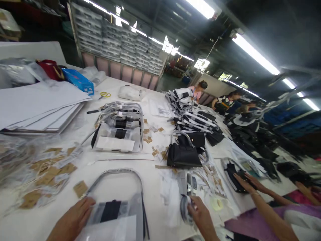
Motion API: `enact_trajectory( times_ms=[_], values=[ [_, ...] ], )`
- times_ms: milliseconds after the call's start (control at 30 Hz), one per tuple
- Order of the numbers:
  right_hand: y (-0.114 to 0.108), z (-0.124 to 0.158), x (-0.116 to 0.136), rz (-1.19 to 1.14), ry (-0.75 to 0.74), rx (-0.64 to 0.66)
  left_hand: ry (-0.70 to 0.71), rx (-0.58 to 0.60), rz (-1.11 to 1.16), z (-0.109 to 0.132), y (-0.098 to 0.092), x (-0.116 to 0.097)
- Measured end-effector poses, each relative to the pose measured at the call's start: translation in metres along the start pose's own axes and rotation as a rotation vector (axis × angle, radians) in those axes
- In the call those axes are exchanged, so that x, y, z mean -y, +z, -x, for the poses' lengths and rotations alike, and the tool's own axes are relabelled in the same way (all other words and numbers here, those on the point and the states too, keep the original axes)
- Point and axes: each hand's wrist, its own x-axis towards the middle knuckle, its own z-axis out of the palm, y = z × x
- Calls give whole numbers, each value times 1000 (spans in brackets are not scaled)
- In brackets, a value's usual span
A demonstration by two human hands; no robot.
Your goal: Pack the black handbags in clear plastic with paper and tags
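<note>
In front of me lies a handbag (110, 211) in clear wrapping, with a dark closing strap and a white sheet on its front. Its grey-wrapped handle arches away from me over the table. My left hand (75, 216) is closed on the bag's upper left corner, fingers bent. To the right, my right hand (202, 214) grips a tape dispenser (185, 209) with a roll of tape in it; part of it is hidden by the fingers. A loose brown tag (80, 189) lies just beyond my left hand.
Wrapped bags (120, 130) stand in a row ahead, black handbags (184, 154) to their right. Brown tags (50, 174) pile up at left, near stacked white boards (37, 107). Yellow scissors (105, 94) lie farther back. A co-worker's hands (244, 182) handle a black bag at right.
</note>
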Motion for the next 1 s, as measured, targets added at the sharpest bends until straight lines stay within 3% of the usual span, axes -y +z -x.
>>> enact_trajectory(
  times_ms=[100,167,300,433,567,667,900,1000],
  values=[
    [44,-11,84,-32,-149,69,19,99,21,-33,-34,-20],
    [77,-23,138,-56,-226,149,19,150,31,-55,-45,-25],
    [142,-47,225,-15,-328,271,-13,197,96,-87,-36,-9],
    [188,-70,283,134,-372,312,-3,238,179,-111,-16,7],
    [215,-87,318,303,-348,356,43,341,213,-133,1,7],
    [226,-92,329,388,-271,349,54,468,189,-142,8,3],
    [223,-93,323,377,-372,249,62,529,209,-141,5,0],
    [229,-98,320,380,-409,297,40,502,185,-139,5,-7]
  ],
)
